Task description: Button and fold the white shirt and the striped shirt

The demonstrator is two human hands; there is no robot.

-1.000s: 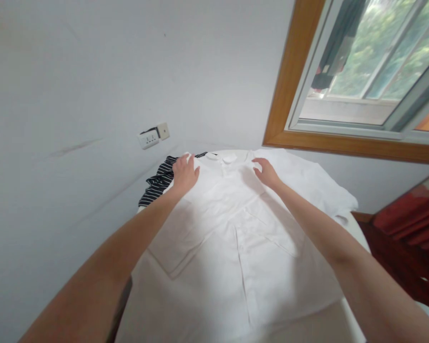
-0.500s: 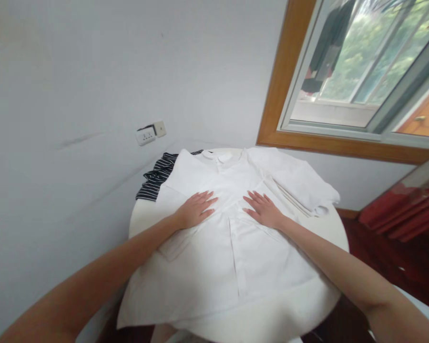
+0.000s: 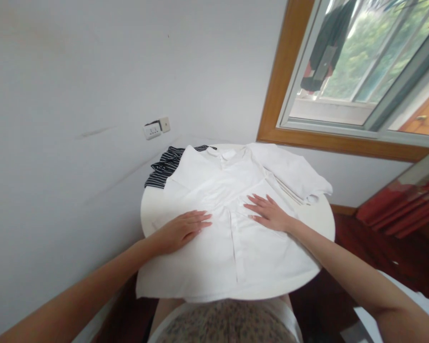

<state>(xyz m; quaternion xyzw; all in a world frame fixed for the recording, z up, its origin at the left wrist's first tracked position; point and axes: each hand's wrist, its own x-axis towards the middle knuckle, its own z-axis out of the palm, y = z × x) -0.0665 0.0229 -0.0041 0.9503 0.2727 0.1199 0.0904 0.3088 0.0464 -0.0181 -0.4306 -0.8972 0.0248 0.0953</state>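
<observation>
A white shirt (image 3: 218, 257) lies spread over a round white table (image 3: 327, 224), its collar toward the wall and its hem near my body. Its right-hand sleeve reaches out to the table's far right edge. My left hand (image 3: 184, 230) rests on the left half of the shirt, fingers stretched toward the button strip. On the other side of that strip, my right hand (image 3: 268, 213) lies flat on the cloth with its fingers spread. Wrinkles run across the shirt's middle between and above the hands.
Black-and-white striped cloth (image 3: 164, 169) is bunched at the table's far left, partly under the shirt. Behind stands a white wall with a socket (image 3: 152, 131). A wood-framed window (image 3: 271, 114) is at right, above a red curtain (image 3: 396, 209).
My left hand has slid down the shirt, toward my body. The right hand has shifted slightly nearer and stays on the cloth. The view has tilted, showing my lap.
</observation>
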